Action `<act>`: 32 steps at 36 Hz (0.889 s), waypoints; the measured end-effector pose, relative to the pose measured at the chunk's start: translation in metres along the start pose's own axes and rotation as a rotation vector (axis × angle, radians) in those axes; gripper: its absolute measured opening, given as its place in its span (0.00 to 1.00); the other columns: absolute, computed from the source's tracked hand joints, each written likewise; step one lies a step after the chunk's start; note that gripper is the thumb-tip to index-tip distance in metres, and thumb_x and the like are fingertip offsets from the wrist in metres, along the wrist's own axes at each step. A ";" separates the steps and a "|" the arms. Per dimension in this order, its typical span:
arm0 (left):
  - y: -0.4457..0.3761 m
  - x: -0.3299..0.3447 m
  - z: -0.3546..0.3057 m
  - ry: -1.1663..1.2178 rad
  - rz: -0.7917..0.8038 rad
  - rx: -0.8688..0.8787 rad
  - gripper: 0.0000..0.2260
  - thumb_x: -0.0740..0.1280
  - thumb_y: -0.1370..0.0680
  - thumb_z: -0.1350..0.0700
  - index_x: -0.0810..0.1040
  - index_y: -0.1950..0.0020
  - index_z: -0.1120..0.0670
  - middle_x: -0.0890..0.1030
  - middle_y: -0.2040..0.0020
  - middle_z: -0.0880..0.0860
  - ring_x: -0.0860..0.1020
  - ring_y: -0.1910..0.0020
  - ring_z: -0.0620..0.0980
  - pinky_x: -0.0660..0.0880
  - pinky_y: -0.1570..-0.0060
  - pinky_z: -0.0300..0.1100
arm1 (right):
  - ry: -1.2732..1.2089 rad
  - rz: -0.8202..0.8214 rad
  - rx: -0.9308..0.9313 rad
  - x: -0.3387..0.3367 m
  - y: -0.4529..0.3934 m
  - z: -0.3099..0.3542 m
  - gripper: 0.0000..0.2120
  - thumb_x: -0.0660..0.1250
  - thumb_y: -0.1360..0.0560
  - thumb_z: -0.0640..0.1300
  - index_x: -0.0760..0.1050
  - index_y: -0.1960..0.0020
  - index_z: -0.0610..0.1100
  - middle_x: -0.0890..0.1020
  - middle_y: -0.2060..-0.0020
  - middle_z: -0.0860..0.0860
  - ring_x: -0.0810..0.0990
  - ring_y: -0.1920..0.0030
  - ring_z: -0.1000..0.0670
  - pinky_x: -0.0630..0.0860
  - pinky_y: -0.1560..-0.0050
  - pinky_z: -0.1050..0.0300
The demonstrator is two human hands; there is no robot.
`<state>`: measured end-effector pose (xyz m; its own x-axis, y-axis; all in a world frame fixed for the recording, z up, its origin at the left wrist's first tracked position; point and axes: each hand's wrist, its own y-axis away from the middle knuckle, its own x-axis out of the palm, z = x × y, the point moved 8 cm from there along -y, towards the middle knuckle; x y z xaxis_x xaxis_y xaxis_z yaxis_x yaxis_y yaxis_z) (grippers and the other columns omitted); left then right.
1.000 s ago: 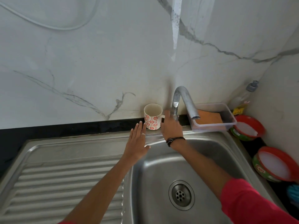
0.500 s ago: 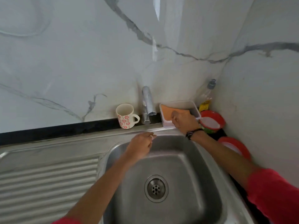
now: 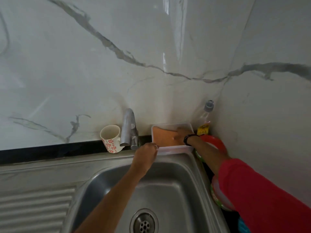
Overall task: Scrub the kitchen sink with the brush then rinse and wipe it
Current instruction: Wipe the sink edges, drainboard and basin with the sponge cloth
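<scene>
The steel sink (image 3: 170, 185) fills the lower middle, its drain (image 3: 144, 223) near the bottom edge. A chrome tap (image 3: 128, 127) stands behind it. To the tap's right sits a clear plastic tub (image 3: 171, 149) holding an orange sponge or cloth (image 3: 164, 137). My right hand (image 3: 180, 134) is inside the tub, pressed on the orange piece. My left hand (image 3: 147, 153) has its fingers curled at the tub's front left corner. No brush is visible.
A white mug with red flowers (image 3: 111, 137) stands left of the tap. A clear bottle with a yellow label (image 3: 205, 121) is in the corner. Red-rimmed round containers (image 3: 213, 142) line the right side. A ribbed drainboard (image 3: 33, 211) lies at the left.
My right hand left the tap and went right into the tub, now deeper onto the orange piece. My left hand moved from the sink's back rim to the tub's corner.
</scene>
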<state>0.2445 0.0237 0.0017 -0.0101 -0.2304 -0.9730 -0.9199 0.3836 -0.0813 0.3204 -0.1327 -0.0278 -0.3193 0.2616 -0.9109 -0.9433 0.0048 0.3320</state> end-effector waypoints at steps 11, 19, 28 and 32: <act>-0.019 0.004 -0.007 -0.288 0.090 0.037 0.11 0.60 0.21 0.62 0.75 0.40 0.58 0.78 0.43 0.57 0.77 0.45 0.54 0.73 0.45 0.44 | 0.130 -0.152 -0.004 0.000 -0.017 -0.003 0.22 0.68 0.27 0.52 0.74 0.39 0.40 0.78 0.40 0.44 0.75 0.40 0.44 0.70 0.39 0.55; -0.018 0.005 -0.011 -0.338 0.121 0.077 0.12 0.59 0.20 0.61 0.74 0.39 0.59 0.79 0.42 0.57 0.77 0.44 0.54 0.72 0.45 0.43 | 0.056 -0.161 -0.097 -0.019 -0.003 0.019 0.14 0.65 0.28 0.44 0.77 0.45 0.40 0.80 0.46 0.44 0.78 0.45 0.44 0.73 0.47 0.54; 0.001 -0.006 -0.014 -0.193 -0.016 0.062 0.13 0.64 0.23 0.62 0.75 0.38 0.59 0.79 0.41 0.57 0.80 0.46 0.54 0.76 0.48 0.43 | -0.458 -0.300 -0.183 -0.079 0.062 0.025 0.08 0.67 0.28 0.40 0.68 0.53 0.46 0.76 0.55 0.44 0.75 0.52 0.45 0.66 0.59 0.58; 0.034 -0.014 -0.012 0.077 -0.123 0.055 0.18 0.68 0.26 0.66 0.75 0.37 0.62 0.78 0.39 0.60 0.77 0.41 0.57 0.73 0.41 0.47 | -0.612 -0.344 -0.179 -0.086 0.107 0.025 0.10 0.66 0.29 0.38 0.65 0.56 0.42 0.70 0.64 0.48 0.70 0.60 0.47 0.62 0.66 0.56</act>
<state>0.2084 0.0291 0.0156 0.0689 -0.3458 -0.9358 -0.8932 0.3965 -0.2123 0.2494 -0.1301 0.0925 0.0573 0.7674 -0.6387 -0.9983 0.0397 -0.0419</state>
